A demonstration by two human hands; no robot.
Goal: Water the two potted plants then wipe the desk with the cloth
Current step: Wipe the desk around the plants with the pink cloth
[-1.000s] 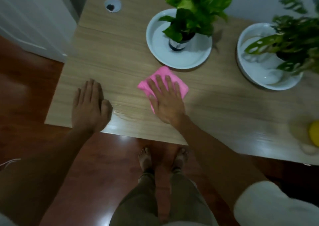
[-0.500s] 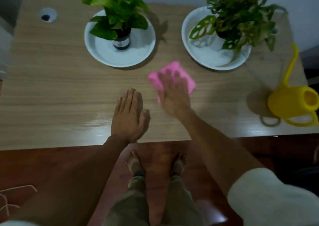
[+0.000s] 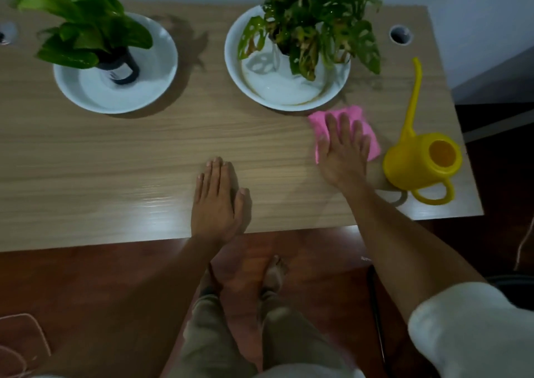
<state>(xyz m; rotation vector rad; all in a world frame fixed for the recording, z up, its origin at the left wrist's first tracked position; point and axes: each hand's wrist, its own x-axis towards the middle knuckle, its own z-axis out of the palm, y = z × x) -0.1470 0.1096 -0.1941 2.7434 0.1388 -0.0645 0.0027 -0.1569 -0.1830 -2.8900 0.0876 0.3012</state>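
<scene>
- Two potted plants are seen at the far side of the wooden desk (image 3: 115,152), each standing in a white dish.
- A broad-leaved green plant (image 3: 78,28) in a dark pot is set in the left dish (image 3: 161,59).
- A plant with holed, partly yellowed leaves (image 3: 312,22) is set in the right dish (image 3: 245,88), where a brownish ring is visible along the inner wall.
- The right hand (image 3: 342,149) is laid flat, fingers spread and extended, on the pink cloth (image 3: 371,137); the cloth is pressed under the palm rather than gripped.
- The cloth is found on the desk just in front of the right dish, between that dish and the yellow watering can (image 3: 416,161).
- The watering can is stood upright near the desk's right edge, its long spout pointed away from the person.
- The left hand (image 3: 216,204) is rested palm down on bare desk near the front edge, fingers together and straight, with nothing held.
- Round cable holes (image 3: 400,34) are seen at the far corners.
</scene>
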